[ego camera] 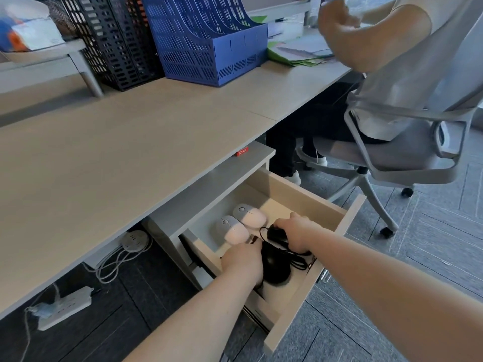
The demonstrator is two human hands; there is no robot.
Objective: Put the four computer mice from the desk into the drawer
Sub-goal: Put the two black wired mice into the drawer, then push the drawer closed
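The worktop [104, 152] shows no mice; all four lie in the open drawer [300, 197] at 5 o'clock. Two pale mice [249, 218] sit side by side at the drawer's 11 o'clock; two black corded mice [275, 267] lie nearer. The right hand [298, 235] holds the farther black one, fingers curled over it. The left hand [243, 265] rests by the nearer; its fingers' spread I cannot tell. Light, rigid, smooth shells: probably best gripped by the sides, minding the floppy cable [298, 259].

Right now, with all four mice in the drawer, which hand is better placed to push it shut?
Probably the right hand: it sits nearer the drawer front; the left hand is nearer the cabinet side.
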